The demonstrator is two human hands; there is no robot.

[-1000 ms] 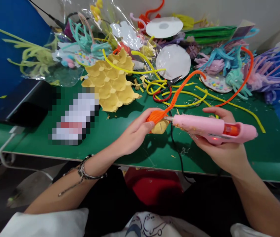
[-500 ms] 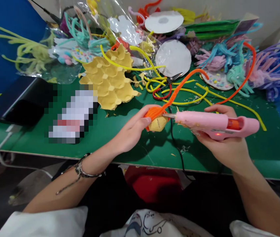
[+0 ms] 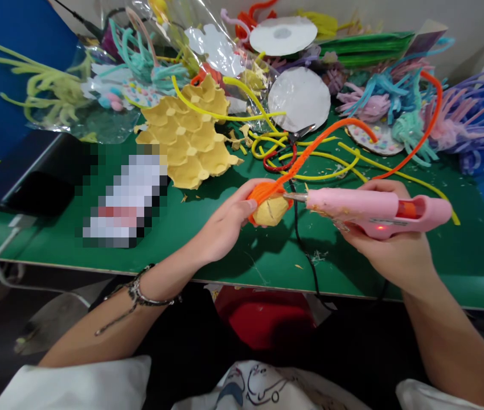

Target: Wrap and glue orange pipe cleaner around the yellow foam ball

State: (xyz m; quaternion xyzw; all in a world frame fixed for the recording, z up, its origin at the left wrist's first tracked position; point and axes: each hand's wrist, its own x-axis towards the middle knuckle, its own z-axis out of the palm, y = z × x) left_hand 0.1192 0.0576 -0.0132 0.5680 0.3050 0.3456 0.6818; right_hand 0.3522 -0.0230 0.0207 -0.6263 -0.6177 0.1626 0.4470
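Note:
My left hand (image 3: 220, 228) is closed round a small yellow egg-carton cup (image 3: 270, 210) with an orange pipe cleaner (image 3: 310, 154) coiled over its top. The loose end of that pipe cleaner runs up and right across the green table (image 3: 182, 228). My right hand (image 3: 385, 250) grips a pink glue gun (image 3: 374, 208) held level. Its metal nozzle points left and touches the cup where the orange coil sits. The gun's black cord (image 3: 304, 250) drops over the table's front edge.
A yellow egg-carton piece (image 3: 186, 139) lies behind my left hand. Yellow and red pipe cleaners (image 3: 293, 159), scissors (image 3: 299, 136), white discs (image 3: 299, 99) and pastel pipe-cleaner bundles (image 3: 400, 102) fill the back. A black device (image 3: 37, 191) and a blurred item (image 3: 124, 202) lie left.
The cup has tipped in my left hand, showing more of its yellow side. The glue gun has shifted slightly right and up, nozzle still at the cup.

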